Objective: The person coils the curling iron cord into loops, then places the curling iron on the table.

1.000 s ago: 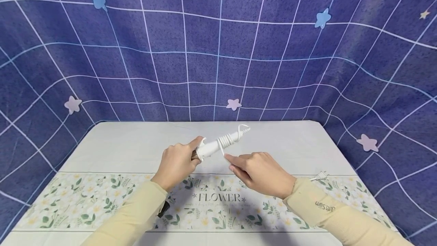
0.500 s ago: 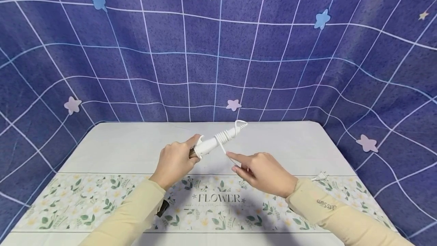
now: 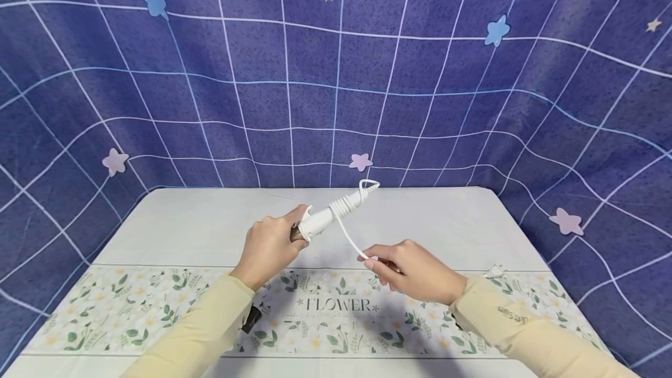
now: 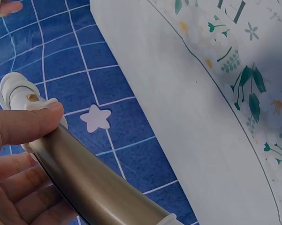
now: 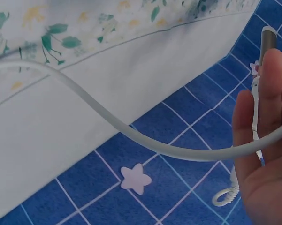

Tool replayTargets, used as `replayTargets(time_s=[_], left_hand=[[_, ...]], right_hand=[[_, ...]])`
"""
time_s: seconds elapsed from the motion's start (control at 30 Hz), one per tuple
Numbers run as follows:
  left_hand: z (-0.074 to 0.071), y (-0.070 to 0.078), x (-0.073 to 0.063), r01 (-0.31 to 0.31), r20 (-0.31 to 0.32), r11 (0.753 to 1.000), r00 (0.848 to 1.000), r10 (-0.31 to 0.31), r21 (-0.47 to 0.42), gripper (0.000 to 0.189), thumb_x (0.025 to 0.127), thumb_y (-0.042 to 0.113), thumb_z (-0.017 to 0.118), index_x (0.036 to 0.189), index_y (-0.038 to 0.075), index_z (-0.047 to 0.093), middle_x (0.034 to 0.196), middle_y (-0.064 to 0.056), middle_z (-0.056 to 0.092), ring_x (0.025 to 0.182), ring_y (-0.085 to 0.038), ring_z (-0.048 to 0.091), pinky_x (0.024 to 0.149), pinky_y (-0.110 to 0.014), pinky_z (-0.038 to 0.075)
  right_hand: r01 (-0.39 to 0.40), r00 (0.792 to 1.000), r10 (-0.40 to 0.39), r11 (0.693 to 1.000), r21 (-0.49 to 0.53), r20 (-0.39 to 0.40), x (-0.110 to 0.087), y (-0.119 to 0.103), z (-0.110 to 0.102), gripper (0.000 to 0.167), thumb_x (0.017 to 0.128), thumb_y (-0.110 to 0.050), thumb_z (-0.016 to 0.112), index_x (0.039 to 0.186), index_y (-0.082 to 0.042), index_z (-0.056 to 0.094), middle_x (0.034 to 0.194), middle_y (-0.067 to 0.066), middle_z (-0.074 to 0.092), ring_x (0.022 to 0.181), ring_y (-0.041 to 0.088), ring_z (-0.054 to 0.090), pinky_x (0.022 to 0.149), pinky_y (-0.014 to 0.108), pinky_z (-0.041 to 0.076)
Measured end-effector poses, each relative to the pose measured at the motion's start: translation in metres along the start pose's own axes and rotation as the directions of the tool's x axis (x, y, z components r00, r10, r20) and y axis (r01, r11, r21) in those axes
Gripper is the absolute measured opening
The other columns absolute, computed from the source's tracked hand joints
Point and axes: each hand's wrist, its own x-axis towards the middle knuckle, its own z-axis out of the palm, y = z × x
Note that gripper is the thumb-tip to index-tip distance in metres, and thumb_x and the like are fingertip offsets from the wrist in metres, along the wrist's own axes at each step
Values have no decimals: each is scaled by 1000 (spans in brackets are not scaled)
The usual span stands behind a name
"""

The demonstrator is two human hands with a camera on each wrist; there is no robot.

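A curling iron (image 3: 317, 224) with a white handle and a bronze barrel (image 4: 96, 176) is held above the table, tilted up to the right. My left hand (image 3: 269, 248) grips it by the barrel, thumb at the clamp lever, most of the barrel hidden behind the hand in the head view. Several turns of white cord (image 3: 343, 207) wind around the handle, and a small loop stands out at its far end. From the windings a length of cord runs down to my right hand (image 3: 415, 270), which pinches it between thumb and fingers. In the right wrist view the cord (image 5: 178, 152) crosses the fingers.
The cord's plug (image 3: 495, 272) shows beyond the right sleeve, over the table. A white tablecloth (image 3: 199, 223) with a floral band covers the table. A blue gridded curtain (image 3: 315, 104) with stars stands behind and at both sides.
My right hand has moved right and slightly down, drawing a longer stretch of cord away from the handle. The curling iron has tipped up a little in my left hand.
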Motion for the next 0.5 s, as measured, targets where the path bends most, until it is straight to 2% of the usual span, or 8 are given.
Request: replayTargets(time_s=[0.23,0.4,0.5], left_hand=[[0,1,0,4,-6,1000,1000,-4,-23,65,78,19,88,138,14,63,65,-1,63,52,-19,54,48,-38,46],[-2,0,1,10,-18,1000,1000,-10,-30,65,78,19,88,138,14,63,63,1,60,51,-18,50,46,-36,42],[-3,0,1,8,-26,999,1000,-9,-31,65,77,19,89,137,14,63,63,1,61,51,-19,50,46,-36,41]], right_hand=[[0,997,-6,997,76,76,-3,9,7,31,110,-17,44,132,-5,63,73,-13,57,63,1,57,67,25,52],[25,993,-34,996,81,113,-7,13,14,29,110,-14,43,129,-6,63,72,-10,58,63,-2,54,71,25,51],[-3,989,-9,997,82,147,-9,15,16,30,109,-13,44,131,-7,63,71,-10,58,63,-2,52,70,24,51]])
